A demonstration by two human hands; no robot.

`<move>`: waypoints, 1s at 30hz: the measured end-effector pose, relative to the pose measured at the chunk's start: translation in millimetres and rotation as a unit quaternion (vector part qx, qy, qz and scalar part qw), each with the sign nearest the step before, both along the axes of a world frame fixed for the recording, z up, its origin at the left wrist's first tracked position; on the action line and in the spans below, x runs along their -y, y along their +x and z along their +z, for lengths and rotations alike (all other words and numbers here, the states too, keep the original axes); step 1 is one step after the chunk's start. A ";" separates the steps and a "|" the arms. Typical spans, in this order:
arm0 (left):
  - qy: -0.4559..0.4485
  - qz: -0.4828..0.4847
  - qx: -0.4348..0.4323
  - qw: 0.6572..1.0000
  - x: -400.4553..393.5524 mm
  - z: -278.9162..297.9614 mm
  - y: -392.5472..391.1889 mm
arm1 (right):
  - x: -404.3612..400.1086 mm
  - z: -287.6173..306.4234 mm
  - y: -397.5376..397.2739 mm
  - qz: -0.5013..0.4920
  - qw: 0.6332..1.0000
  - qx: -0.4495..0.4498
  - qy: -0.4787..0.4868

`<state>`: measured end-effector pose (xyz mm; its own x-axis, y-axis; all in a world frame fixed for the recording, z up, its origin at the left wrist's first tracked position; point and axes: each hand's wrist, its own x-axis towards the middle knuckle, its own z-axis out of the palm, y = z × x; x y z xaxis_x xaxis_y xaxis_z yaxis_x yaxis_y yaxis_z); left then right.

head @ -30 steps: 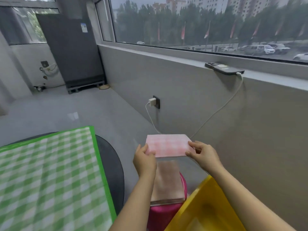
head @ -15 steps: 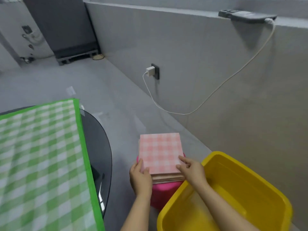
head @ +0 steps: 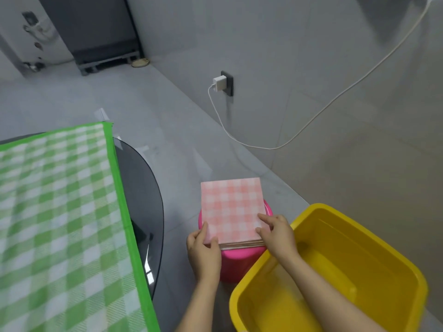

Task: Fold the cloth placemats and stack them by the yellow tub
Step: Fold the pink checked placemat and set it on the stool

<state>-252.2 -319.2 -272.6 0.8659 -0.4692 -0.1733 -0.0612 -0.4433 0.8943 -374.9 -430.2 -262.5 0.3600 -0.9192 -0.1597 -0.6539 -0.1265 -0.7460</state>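
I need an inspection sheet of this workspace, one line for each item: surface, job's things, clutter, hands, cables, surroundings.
Surface: dark round table under a green checked cloth.
Job's things: folded pink checked placemat tops a stack on a pink stool, beside the yellow tub.
Clutter: nothing seen.
Hands: left hand grips the stack's near left corner; right hand grips its near right corner.
Cables: white cable hangs from a white charger.
Surroundings: grey floor, grey wall.
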 end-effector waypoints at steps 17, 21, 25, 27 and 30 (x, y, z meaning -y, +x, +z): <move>0.097 0.015 -0.045 0.994 6.2 8.1 -1.4 | -6.5 -10.5 -4.4 0.035 0.992 -0.116 -0.030; 0.088 -0.021 0.021 0.996 4.2 36.6 -23.7 | -6.1 15.9 -16.5 0.059 0.996 -0.059 -0.035; 0.051 -0.058 0.027 0.997 0.5 85.0 -50.2 | -15.4 64.0 -25.5 0.067 0.995 0.001 -0.079; 0.036 -0.076 0.025 0.996 -4.5 115.0 -60.2 | -24.7 95.1 -27.6 0.083 0.990 0.023 -0.111; -0.024 -0.101 0.025 0.994 -19.3 161.3 -66.6 | -40.4 143.7 -27.1 0.112 0.981 0.056 -0.146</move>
